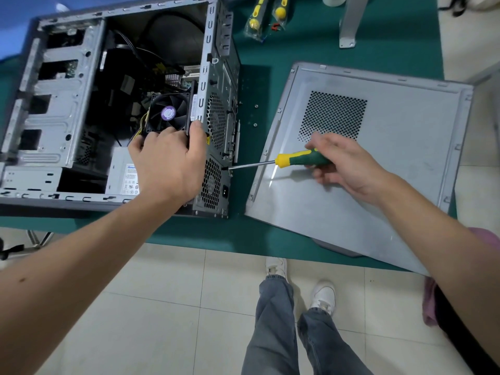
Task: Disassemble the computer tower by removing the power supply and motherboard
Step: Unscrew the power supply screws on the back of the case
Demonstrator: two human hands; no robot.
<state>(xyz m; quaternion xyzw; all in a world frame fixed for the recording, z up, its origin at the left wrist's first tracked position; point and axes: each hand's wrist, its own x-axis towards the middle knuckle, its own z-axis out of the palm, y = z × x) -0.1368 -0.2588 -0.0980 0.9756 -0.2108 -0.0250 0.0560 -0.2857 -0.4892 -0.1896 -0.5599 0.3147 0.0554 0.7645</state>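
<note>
The open computer tower (pixel 67 109) lies on its side on the green table. Inside it are the motherboard (pixel 178 77) with a black fan (pixel 167 113) and the grey power supply (pixel 123 174) at the near corner. My left hand (pixel 167 163) grips the tower's rear frame edge above the power supply, thumb on the rim. My right hand (pixel 343 163) holds a green and yellow screwdriver (pixel 297 158). Its tip meets a screw on the tower's rear panel (pixel 216 169) beside the power supply grille.
The removed grey side panel (pixel 378 163) lies to the right, overhanging the table's (pixel 297 44) near edge. Loose screws (pixel 255 115) sit between tower and panel. Packaged yellow tools (pixel 266 14) and a metal bracket (pixel 351 23) lie at the back. My legs stand below.
</note>
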